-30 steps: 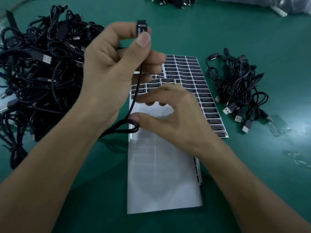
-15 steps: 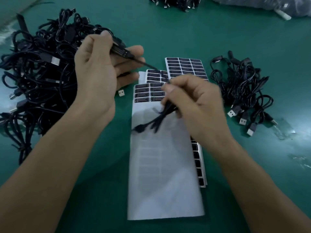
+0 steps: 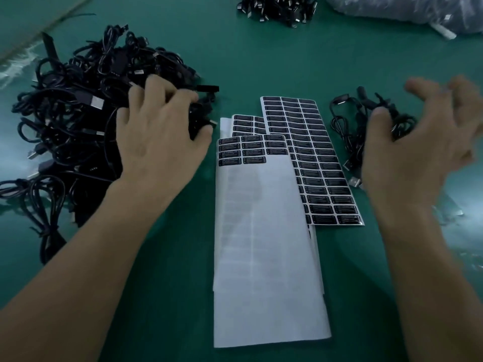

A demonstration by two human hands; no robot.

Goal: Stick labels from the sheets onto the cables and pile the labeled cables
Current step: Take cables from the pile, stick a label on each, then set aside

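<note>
A big heap of black unlabeled cables [image 3: 73, 118] covers the left of the green table. My left hand [image 3: 162, 134] rests on its right edge, fingers curled around a black cable [image 3: 201, 118]. Label sheets lie in the middle: a mostly bare white backing sheet [image 3: 264, 244] with a few black labels [image 3: 243, 151] left at its top, and a full sheet of labels [image 3: 316, 158] beside it. At the right sits a small pile of labeled cables [image 3: 350, 131]. My right hand [image 3: 418, 155] is blurred above it, fingers spread, a cable loop [image 3: 400, 125] lying just past the thumb.
Another pile of black cables [image 3: 277, 9] lies at the far edge, with a clear plastic bag [image 3: 407, 9] at the far right. Scraps of clear film [image 3: 457, 212] sit on the table right of the small pile.
My right hand carried the cable from over the sheets to the right pile and spread its fingers. My left hand dropped the plug end and moved down onto the left heap.
</note>
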